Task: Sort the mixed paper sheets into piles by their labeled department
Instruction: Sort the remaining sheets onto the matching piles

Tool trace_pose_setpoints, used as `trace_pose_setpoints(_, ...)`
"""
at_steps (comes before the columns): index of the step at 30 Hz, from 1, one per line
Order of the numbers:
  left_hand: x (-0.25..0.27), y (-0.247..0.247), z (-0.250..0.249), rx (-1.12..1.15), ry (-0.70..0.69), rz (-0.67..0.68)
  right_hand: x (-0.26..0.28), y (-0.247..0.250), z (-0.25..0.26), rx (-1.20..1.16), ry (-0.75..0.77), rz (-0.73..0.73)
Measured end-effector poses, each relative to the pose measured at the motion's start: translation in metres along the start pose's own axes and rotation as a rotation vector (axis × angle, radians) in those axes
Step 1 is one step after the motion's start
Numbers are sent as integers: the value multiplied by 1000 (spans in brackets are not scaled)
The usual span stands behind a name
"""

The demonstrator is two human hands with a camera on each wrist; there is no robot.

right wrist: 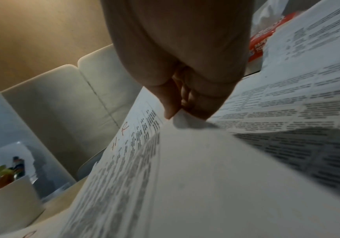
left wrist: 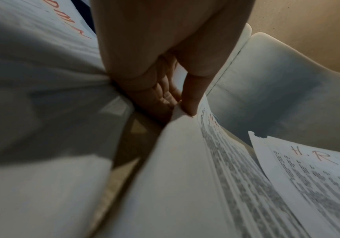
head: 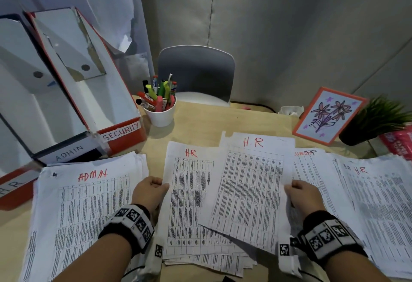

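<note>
Two hands lifting H.R sheets over the middle pile on the bench

In the head view the left hand (head: pixel 149 190) pinches the left edge of one H.R sheet (head: pixel 189 194) at lower centre, and the right hand (head: pixel 304 194) pinches the right edge of a second H.R sheet (head: pixel 252 188) that overlaps it, tilted clockwise; both sheets run lengthwise away from the person with their red headings at the far end. The ADMIN pile (head: pixel 89 210) lies at lower left, a mixed stack (head: pixel 367 199) at lower right, the SECURITY box (head: pixel 121 131) at upper left. Only the left wrist view shows the thumb (left wrist: pixel 191 98) on top and curled fingers (left wrist: pixel 161 91) beneath the paper; the right wrist view shows the same grip, though blurred
</note>
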State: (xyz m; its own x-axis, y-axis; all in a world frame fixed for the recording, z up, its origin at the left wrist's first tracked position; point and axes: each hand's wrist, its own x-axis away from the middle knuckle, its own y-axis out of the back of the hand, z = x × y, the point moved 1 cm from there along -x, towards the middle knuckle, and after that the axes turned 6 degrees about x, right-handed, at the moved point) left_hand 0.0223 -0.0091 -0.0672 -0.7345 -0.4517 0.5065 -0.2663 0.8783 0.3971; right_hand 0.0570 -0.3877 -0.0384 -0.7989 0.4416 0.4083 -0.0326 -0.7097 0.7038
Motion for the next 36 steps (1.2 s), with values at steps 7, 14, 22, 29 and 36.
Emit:
trace_pose_setpoints(7,-4,2,0,37,48,112,12,-11,5,5,56,84)
trace_pose_setpoints(14,1,2,-8,84,9,298,31,-55,30,58,129,263)
trace_pose_setpoints(22,11,1,-10,18,-22,390,45,-80,28,-13,74,364)
trace_pose_setpoints(29,13,7,-3,131,52,435,42,-74,24,-148,100,398)
trace_pose_setpoints(36,13,12,-2,154,15,584,47,-72,23,-192,178,493)
